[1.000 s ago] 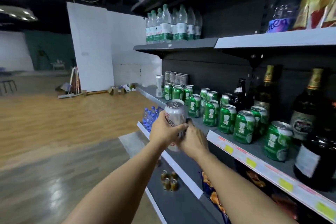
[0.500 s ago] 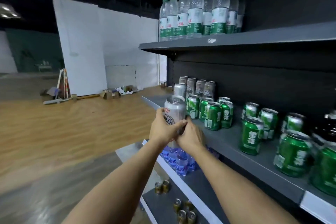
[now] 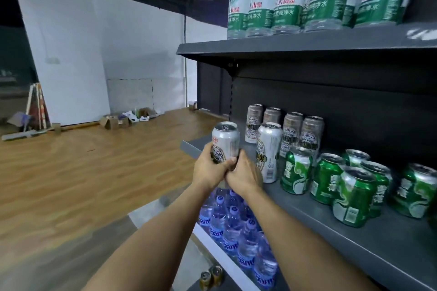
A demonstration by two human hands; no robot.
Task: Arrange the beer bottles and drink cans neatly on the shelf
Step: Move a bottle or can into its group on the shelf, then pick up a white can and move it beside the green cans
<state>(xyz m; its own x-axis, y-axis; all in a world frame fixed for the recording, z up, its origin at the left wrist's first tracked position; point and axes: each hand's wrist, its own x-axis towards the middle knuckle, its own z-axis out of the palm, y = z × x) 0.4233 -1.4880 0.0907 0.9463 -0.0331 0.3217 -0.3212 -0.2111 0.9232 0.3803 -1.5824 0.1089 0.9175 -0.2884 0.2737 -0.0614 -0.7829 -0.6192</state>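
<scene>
Silver can: I am holding the silver can (image 3: 225,143) upright in both hands, at the left front corner of the grey shelf (image 3: 331,227); I cannot tell whether its base is touching the shelf.
Left hand: my left hand (image 3: 210,170) is wrapping the can's lower half, fingers (image 3: 228,163) curling across its front.
Right hand: my right hand (image 3: 243,173) is gripping the can's lower right side, pressing against my left hand.
Tall silver can: the tall silver can (image 3: 268,152) is standing on the shelf just right of the can I am holding.
Back cans: four grey-silver cans (image 3: 287,129) are standing in a row behind the tall one, against the dark back panel.
Green cans: the green cans (image 3: 350,184) are crowding further right along the shelf, some dented and leaning.
Water bottles: green-labelled water bottles (image 3: 307,0) are standing on the upper shelf (image 3: 295,46) above.
Blue bottles: blue-capped bottles (image 3: 236,231) are sitting on the lower shelf below my hands.
Floor: the wooden floor (image 3: 82,172) is stretching away left of the shelf.
</scene>
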